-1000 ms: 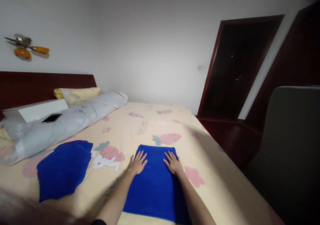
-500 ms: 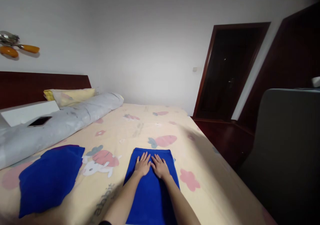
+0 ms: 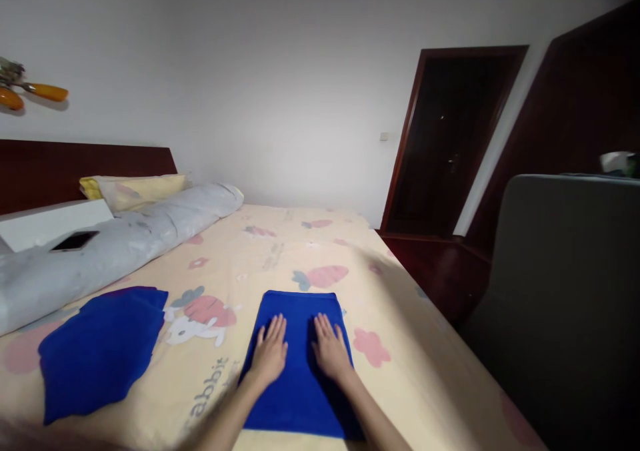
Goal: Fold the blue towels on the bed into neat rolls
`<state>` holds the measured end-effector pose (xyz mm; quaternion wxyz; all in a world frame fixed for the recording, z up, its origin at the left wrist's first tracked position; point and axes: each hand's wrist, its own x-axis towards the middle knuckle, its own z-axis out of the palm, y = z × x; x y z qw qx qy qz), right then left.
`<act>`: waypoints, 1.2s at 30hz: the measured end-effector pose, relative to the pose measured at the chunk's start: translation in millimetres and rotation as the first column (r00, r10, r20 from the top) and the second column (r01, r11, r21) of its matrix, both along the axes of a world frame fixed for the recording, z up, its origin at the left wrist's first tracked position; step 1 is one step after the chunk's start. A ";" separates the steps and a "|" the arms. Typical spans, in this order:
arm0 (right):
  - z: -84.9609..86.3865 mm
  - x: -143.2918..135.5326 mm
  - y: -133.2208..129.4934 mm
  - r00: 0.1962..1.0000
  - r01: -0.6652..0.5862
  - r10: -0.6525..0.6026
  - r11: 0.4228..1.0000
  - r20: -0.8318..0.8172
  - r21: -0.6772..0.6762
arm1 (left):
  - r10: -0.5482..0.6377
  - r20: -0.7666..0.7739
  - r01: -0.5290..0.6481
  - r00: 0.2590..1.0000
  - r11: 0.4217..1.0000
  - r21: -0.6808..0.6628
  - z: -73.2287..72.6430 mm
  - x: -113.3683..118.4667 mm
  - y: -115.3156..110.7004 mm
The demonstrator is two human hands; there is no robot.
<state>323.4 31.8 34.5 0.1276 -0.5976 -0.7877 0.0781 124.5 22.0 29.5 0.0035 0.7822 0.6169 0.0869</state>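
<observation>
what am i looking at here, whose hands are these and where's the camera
The camera sits on a person's head, looking forward and down, so the two bare arms reaching in from the bottom are their own. The left hand and right hand lie flat, palms down, side by side on a folded blue towel. Nothing is gripped. The towel rests on a bed with a cartoon-print sheet. Another blue towel lies to the left, untouched. Near the headboard are a grey rolled quilt and a dark phone resting on the quilt.
</observation>
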 end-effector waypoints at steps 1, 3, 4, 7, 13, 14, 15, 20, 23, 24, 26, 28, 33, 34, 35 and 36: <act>-5.3 -12.5 -17.0 0.999 -0.027 0.027 1.000 -0.020 -0.008 | -0.060 0.010 0.060 0.998 0.998 -0.017 -7.8 11.4 -14.2; -15.4 -27.6 -49.3 0.996 -0.071 0.070 0.997 -0.054 -0.021 | -0.166 0.037 0.167 0.985 0.986 -0.018 -22.2 25.4 -41.4; -19.3 -29.1 -63.2 0.994 -0.092 0.091 0.996 -0.066 -0.017 | -0.211 0.052 0.211 0.976 0.977 0.000 -27.4 26.7 -53.7; -26.0 -10.9 -92.8 0.991 -0.110 0.112 0.993 -0.075 0.034 | -0.265 0.075 0.261 0.961 0.963 0.060 -32.3 8.5 -83.5; -28.6 66.7 -119.4 0.999 -0.012 0.013 1.000 -0.049 0.021 | -0.095 0.053 0.095 0.994 0.995 0.014 -25.9 -77.2 -116.5; -27.7 77.7 -123.2 0.999 -0.016 0.017 1.000 -0.049 0.014 | -0.105 0.053 0.104 0.993 0.994 0.021 -26.5 -90.1 -119.7; -26.4 87.4 -127.1 0.998 -0.034 0.035 0.999 -0.050 0.016 | -0.133 0.056 0.131 0.990 0.991 0.037 -27.5 -101.3 -122.4; -21.4 111.1 -142.8 0.985 -0.161 0.167 0.982 -0.054 0.094 | -0.283 0.087 0.264 0.955 0.947 0.182 -33.3 -129.4 -127.6; -28.2 109.7 -144.7 0.983 -0.162 0.176 0.966 -0.056 0.199 | -0.299 0.112 0.271 0.948 0.939 0.213 -34.6 -131.2 -124.9; -31.9 108.3 -144.3 0.983 -0.155 0.174 0.957 -0.058 0.245 | -0.297 0.119 0.267 0.947 0.939 0.215 -34.6 -131.2 -123.5; -39.0 105.4 -143.2 0.983 -0.148 0.175 0.934 -0.057 0.326 | -0.293 0.128 0.264 0.947 0.942 0.207 -33.3 -131.2 -120.7; -43.5 103.2 -142.8 0.981 -0.160 0.190 0.913 -0.045 0.375 | -0.290 0.130 0.263 0.948 0.946 0.189 -30.0 -131.0 -118.6; -36.4 97.5 -147.2 0.983 -0.124 0.169 0.901 -0.074 0.416 | -0.281 0.085 0.262 0.956 0.947 0.186 -14.5 -125.2 -119.4; -32.9 96.4 -148.3 0.983 -0.111 0.159 0.908 -0.088 0.404 | -0.290 0.070 0.272 0.954 0.942 0.199 -11.7 -123.5 -120.6; -29.4 95.5 -149.2 0.984 -0.104 0.152 0.918 -0.098 0.383 | -0.296 0.057 0.278 0.953 0.936 0.215 -9.5 -121.9 -122.0; -26.2 94.8 -149.8 0.984 -0.102 0.148 0.927 -0.103 0.360 | -0.297 0.047 0.279 0.954 0.932 0.231 -7.9 -120.5 -123.4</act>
